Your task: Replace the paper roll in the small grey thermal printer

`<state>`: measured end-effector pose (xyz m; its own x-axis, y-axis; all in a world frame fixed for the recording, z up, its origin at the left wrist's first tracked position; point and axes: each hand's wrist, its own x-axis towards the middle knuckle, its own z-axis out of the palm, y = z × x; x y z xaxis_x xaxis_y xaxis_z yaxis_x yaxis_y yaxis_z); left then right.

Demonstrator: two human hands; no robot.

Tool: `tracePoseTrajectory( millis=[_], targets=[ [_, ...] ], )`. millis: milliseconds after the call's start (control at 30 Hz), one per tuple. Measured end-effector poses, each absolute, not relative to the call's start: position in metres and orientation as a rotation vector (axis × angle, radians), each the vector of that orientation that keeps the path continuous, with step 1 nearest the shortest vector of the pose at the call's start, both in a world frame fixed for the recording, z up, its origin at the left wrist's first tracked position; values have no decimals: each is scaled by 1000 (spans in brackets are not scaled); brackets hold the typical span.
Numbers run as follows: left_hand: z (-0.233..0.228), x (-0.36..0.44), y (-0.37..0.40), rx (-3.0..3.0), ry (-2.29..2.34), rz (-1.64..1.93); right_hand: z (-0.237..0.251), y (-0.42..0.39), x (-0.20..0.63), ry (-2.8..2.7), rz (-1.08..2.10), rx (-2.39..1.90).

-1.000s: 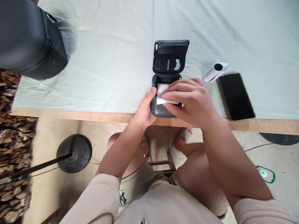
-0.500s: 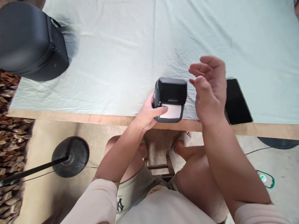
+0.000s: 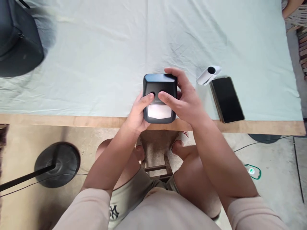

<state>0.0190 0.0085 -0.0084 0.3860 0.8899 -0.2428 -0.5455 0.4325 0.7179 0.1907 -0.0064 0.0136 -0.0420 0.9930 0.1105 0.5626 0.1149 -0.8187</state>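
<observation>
A small black portable printer (image 3: 159, 119) is held between my two hands above the table's front edge. White paper (image 3: 160, 111) shows in its lower part, below a black panel. My left hand (image 3: 138, 111) wraps the printer's left side, with the thumb on the panel. My right hand (image 3: 185, 95) grips its right side, its thumb also pressed on the panel and its index finger over the top corner. To the right lies a white paper roll (image 3: 205, 76) with a dark core, beside a black phone or tablet (image 3: 228, 99).
A black zippered case (image 3: 20, 48) stands at the far left of the cloth-covered table (image 3: 100, 64). A round black stand base (image 3: 57, 164) with a pole is on the floor at left. Another person's arm (image 3: 291, 8) shows at the top right corner.
My right hand has come down onto the printer, which both hands now hold. My left thumb has moved from the paper up to the panel. The view has shifted right, showing the roll.
</observation>
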Motion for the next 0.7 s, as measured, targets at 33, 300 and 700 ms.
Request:
tracePoseTrajectory(
  millis=[33, 300, 700],
  targets=[
    [-9, 20, 9, 565, 683, 976, 12, -6, 192, -1702, 759, -1534],
    [-10, 21, 13, 375, 885, 925, 24, -5, 213, -1755, 812, -1311],
    [-12, 18, 12, 439, 761, 873, 33, -12, 222, -1918, 451, -1373]
  ],
)
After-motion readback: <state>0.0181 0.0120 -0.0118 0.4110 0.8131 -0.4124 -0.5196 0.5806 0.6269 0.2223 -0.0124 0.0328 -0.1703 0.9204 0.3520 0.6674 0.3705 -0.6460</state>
